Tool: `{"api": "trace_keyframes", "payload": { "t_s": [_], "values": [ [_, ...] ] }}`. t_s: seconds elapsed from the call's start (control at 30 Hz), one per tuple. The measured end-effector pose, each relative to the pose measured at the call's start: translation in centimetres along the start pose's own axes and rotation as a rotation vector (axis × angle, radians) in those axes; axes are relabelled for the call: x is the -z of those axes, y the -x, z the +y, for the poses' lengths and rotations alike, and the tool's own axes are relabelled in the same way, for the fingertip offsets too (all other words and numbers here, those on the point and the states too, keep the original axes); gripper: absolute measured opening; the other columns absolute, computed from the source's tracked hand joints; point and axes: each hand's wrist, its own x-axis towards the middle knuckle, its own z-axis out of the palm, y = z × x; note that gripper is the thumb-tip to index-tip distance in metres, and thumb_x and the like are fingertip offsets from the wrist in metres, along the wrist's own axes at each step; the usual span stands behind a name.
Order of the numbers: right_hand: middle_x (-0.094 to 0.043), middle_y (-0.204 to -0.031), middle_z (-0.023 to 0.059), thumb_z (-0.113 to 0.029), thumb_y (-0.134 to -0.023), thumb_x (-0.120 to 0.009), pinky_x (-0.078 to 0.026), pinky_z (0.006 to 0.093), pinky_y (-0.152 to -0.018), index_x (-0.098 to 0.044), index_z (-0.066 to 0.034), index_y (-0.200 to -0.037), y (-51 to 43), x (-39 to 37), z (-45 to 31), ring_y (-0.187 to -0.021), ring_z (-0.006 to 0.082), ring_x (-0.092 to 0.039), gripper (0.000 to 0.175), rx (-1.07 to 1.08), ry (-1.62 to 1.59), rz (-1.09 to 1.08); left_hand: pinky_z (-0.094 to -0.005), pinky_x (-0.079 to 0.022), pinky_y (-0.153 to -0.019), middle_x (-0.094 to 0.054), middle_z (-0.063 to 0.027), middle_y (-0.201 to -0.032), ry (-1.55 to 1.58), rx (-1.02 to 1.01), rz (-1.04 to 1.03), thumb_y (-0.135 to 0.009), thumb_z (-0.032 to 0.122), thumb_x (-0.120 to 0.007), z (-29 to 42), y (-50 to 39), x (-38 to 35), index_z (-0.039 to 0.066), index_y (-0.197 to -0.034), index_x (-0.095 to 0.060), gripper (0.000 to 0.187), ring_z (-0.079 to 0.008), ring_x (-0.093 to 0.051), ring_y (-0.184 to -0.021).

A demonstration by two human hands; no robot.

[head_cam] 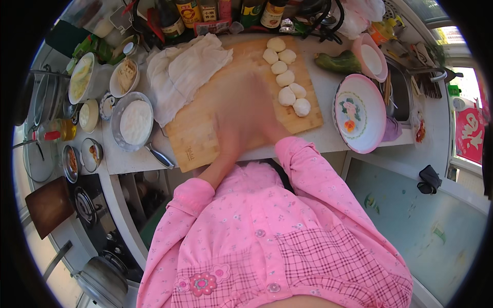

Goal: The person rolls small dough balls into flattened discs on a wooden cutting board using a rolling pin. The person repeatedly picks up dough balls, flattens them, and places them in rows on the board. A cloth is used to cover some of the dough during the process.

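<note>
Over the middle of a wooden cutting board (208, 100), my left hand (230, 133) and my right hand (265, 109) are close together and strongly blurred. The blur hides their fingers and anything that may be between them. To the right of my hands, several pale dough balls (285, 78) lie in a rough line along the board's right side. A crumpled white cloth (188, 65) covers the board's upper left corner. Left of the board, a metal bowl (151, 115) holds white flour (135, 122).
A knife handle (160, 156) lies by the counter's front edge. A floral enamel basin (362, 131) and a green squash (339, 61) lie to the right, near the sink (402, 104). Bottles (188, 13) line the back. Small bowls (91, 154) crowd the left, above the gas stove (86, 206).
</note>
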Motion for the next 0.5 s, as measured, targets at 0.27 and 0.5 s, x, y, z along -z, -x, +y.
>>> {"api": "trace_keyframes", "payload": {
  "t_s": [0.27, 0.5],
  "values": [
    [-0.035, -0.152, 0.0245, -0.036, -0.101, -0.044, -0.015, 0.0522, -0.12, -0.038, 0.0, -0.145, -2.1, -1.8, -1.5, -0.145, 0.0412, -0.027, 0.057, -0.286, -0.562, 0.128, -0.0559, -0.016, -0.117, -0.035, -0.013, -0.157, 0.156, 0.028, -0.009, -0.088, 0.021, -0.066, -2.8, -1.7, -1.9, 0.01, -0.137, -0.056, 0.051, -0.037, -0.03, -0.145],
    [-0.035, -0.153, 0.0211, -0.036, -0.099, -0.049, -0.017, 0.0525, -0.119, -0.04, -0.0018, -0.144, 0.4, 0.4, -1.5, -0.145, 0.0397, -0.026, 0.057, -0.096, -0.01, -0.111, -0.0563, -0.015, -0.117, -0.033, -0.0179, -0.157, -0.095, -0.031, -0.026, -0.091, 0.024, -0.065, -1.3, 1.2, -0.3, 0.011, -0.143, -0.05, 0.056, -0.0371, -0.028, -0.146]
  ]
}}
